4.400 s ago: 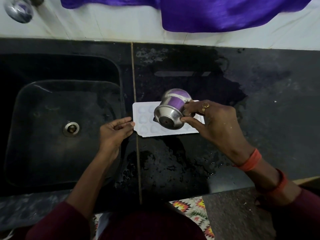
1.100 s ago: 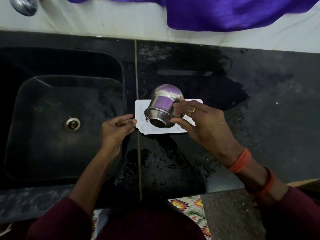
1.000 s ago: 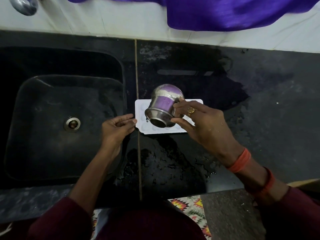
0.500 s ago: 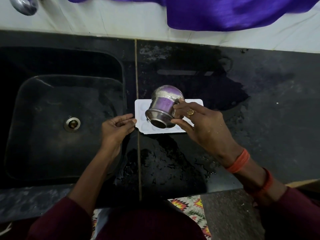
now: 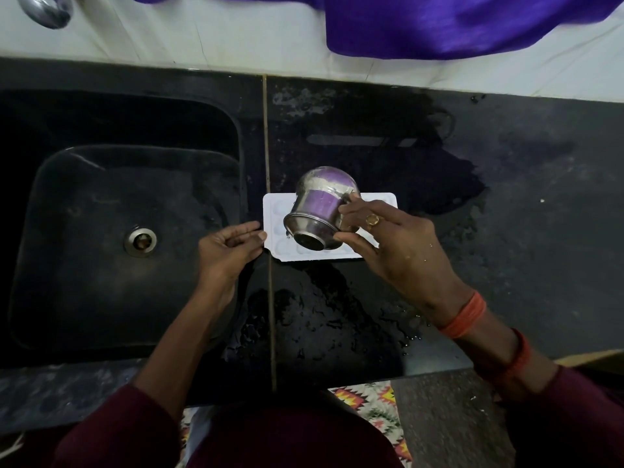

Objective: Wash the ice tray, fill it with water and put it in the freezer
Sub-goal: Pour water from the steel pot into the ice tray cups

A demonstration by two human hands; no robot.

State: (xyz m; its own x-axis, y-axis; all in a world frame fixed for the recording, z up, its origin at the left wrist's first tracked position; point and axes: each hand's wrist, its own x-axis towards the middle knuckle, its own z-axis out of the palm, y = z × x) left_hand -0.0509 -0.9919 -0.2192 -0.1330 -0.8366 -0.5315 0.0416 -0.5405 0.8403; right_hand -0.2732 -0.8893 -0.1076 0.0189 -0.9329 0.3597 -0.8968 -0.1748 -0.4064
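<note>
Grips a steel pot [image 5: 320, 204] in the right hand [image 5: 398, 244], fingers and thumb curled round its rim and side, mouth tipped down and toward the body over the white ice tray [image 5: 274, 212]. Wears a gold ring [image 5: 372, 219] on that hand and orange bands [image 5: 464, 315] at the wrist. Touches the tray's left edge with the left hand [image 5: 224, 253], fingers nearly straight, thumb tip at the near-left corner, clasping nothing. Has the tray flat on the wet black counter [image 5: 506, 231], just right of the seam beside the sink [image 5: 84, 265], much of it hidden under pot and hand. Cannot tell whether water leaves the pot or stands in the cups. Faces a purple cloth [image 5: 456, 25] on the white wall, with a tap [image 5: 45, 8] at the top left
</note>
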